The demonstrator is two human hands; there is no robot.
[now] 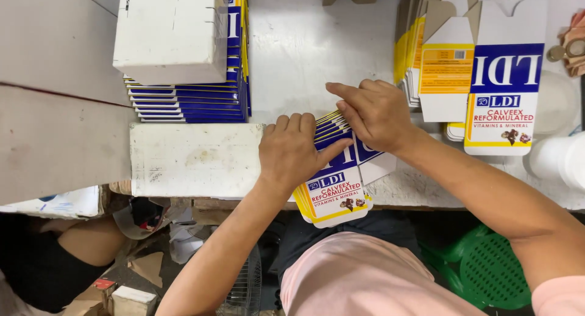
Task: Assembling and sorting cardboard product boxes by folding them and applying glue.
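Observation:
My left hand (292, 150) presses down on a small stack of flat, unfolded cartons (335, 197), white with blue and yellow panels, lying at the near edge of the white table (304, 48). Its fingers are curled over the stack's far edge and the thumb lies across the blue panel. My right hand (373, 113) pinches the stack's upper right corner with its fingertips. The stack overhangs the table's front edge slightly.
A tall pile of the same flat cartons (189, 99) stands at the back left under a white box (173, 32). A white block (195, 159) lies left of my hands. More cartons lean at the right (481, 72). White bottle (557, 160), green stool (487, 267) below.

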